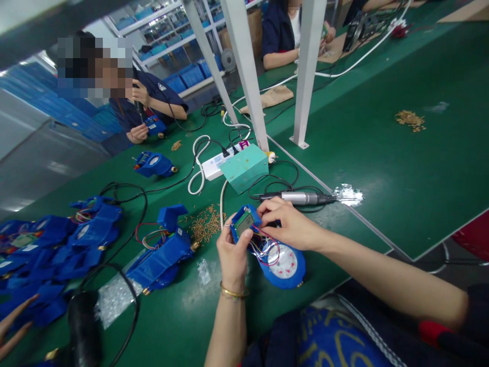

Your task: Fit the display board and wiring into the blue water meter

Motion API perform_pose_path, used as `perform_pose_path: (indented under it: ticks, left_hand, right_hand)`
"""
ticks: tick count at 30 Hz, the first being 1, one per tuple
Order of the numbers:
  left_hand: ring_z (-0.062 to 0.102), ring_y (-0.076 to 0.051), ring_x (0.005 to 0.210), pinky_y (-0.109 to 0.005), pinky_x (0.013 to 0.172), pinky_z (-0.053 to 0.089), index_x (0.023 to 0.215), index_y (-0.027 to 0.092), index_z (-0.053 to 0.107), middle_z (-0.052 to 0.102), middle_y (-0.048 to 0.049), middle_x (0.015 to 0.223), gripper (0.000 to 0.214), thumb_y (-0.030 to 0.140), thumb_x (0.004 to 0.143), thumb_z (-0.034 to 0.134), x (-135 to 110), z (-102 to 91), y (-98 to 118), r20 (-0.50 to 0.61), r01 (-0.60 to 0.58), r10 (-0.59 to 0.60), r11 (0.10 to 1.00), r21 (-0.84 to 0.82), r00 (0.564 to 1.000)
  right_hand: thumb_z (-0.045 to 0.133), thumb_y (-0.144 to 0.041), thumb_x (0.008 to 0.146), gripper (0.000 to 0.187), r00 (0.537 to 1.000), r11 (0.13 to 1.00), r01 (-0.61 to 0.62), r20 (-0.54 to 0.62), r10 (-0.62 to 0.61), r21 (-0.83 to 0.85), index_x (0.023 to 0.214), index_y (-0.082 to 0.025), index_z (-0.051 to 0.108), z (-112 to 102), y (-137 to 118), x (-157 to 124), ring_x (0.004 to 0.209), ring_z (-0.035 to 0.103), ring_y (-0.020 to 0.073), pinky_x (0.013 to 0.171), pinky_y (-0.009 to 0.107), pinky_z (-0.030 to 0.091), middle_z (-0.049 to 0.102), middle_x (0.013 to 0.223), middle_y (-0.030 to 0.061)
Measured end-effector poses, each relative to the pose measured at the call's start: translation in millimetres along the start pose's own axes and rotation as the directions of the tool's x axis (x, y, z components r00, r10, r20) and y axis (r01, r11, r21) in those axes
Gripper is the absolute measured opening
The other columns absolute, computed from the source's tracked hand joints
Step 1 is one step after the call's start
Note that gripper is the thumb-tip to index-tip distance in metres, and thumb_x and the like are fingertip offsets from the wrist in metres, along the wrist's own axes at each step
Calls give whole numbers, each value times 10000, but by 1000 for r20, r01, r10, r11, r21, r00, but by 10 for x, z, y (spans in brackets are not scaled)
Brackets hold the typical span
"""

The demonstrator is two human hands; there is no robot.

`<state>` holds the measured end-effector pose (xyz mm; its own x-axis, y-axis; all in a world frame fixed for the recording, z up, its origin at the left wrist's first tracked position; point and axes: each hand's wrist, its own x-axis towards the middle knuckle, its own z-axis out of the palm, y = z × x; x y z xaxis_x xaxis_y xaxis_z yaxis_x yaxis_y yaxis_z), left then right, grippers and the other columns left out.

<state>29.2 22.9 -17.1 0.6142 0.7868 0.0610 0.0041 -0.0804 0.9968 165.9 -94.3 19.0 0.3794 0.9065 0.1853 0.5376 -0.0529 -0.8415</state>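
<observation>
Fingers of the left hand point(233, 260) and right hand point(286, 223) grip a blue display module point(244, 223) close above a blue water meter point(286, 269), its coloured wires point(265, 251) keeping the two tethered.

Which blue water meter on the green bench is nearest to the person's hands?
The blue water meter directly under the left hand and right hand, white dial facing up. The other blue meters lie farther away, toward the left.
</observation>
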Motion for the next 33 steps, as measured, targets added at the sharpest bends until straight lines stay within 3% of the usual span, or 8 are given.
perform_pose_path:
  ticks: [9,20,28,33]
  left_hand:
    - [694,-253,1060,-338,952,540,1170,147,671,735,-102,1148,560,429,705,807,-11,12,49,-15,9,-8,999,52,1000]
    - [711,-235,999,-331,914,555,1159,162,680,748,-85,1109,506,384,722,803,-22,-5,1,0,-1,1,998,62,1000]
    - [710,-219,907,-315,839,567,1058,151,668,739,-65,999,488,368,657,844,-95,75,91,-112,-33,48,991,128,993]
    - [694,-217,905,-326,841,549,1080,183,656,719,-49,1001,499,417,680,840,-156,52,154,-117,-79,118,954,290,986]
  right_hand:
    - [759,-151,810,82,997,996,73,-30,-71,50,755,-212,751,24,56,5,917,566,171,828,323,405,668,885,9]
    - [646,-163,865,129,961,975,224,-167,-219,12,742,-185,679,54,21,-102,821,554,178,772,338,384,655,762,18]
    - [628,-178,873,161,966,976,215,-150,-209,26,714,-192,653,42,58,-145,813,548,184,753,337,410,632,759,19]
    - [541,-266,982,200,981,983,155,-133,-141,100,894,-198,707,-153,125,-174,879,630,170,779,312,481,674,917,42]
